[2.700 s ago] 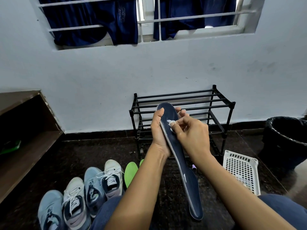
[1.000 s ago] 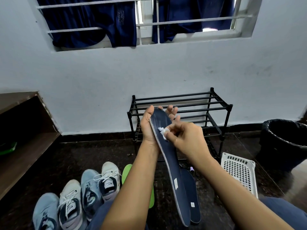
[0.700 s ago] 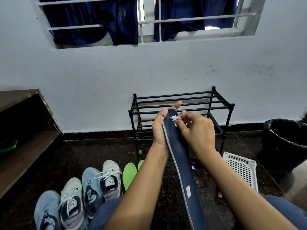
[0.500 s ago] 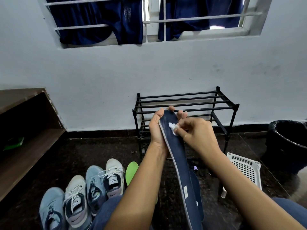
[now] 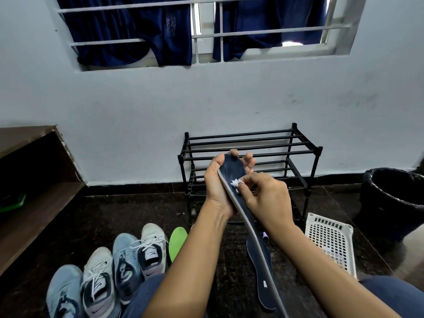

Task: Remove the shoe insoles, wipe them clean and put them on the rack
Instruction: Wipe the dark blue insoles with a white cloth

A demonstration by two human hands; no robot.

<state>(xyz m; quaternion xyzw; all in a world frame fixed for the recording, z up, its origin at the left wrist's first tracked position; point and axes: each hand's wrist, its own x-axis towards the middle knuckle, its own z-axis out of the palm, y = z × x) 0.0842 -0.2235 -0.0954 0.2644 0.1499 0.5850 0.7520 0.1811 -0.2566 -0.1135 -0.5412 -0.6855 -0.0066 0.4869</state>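
The left hand (image 5: 218, 187) is up in front of the black metal two-tier shoe rack (image 5: 252, 143), fingers wrapped round the toe end of a long dark navy foam insole (image 5: 234, 168), thumb along its near edge, a firm grasp. The insole stands almost edge-on to the camera, toe up, heel end running down towards the lap. In comes the right hand (image 5: 268, 198), thumb and forefinger pinching a small crumpled white wad of tissue (image 5: 234, 182), and the wad sits right against the insole's face, just below the toe. So that insole is in the air, in both hands, well short of the rack's bars. Down on the dark speckled stone floor (image 5: 114, 214) lies a second dark navy insole (image 5: 263, 271), flat, partly behind the held one, with a tiny purple object (image 5: 265, 237) beside its toe; what it is cannot be told. To the left, a bright green insole (image 5: 177, 242) lies next to a row of four pale blue and white lace-up trainers (image 5: 126, 265). On the right, a white perforated plastic basket (image 5: 330, 239) lies on the floor, and behind it a black round bin (image 5: 394, 196) lined with a bag. A brown wooden shelf (image 5: 34, 203) runs along the left edge, and dark blue cloth (image 5: 137, 31) hangs over the white window bars above.
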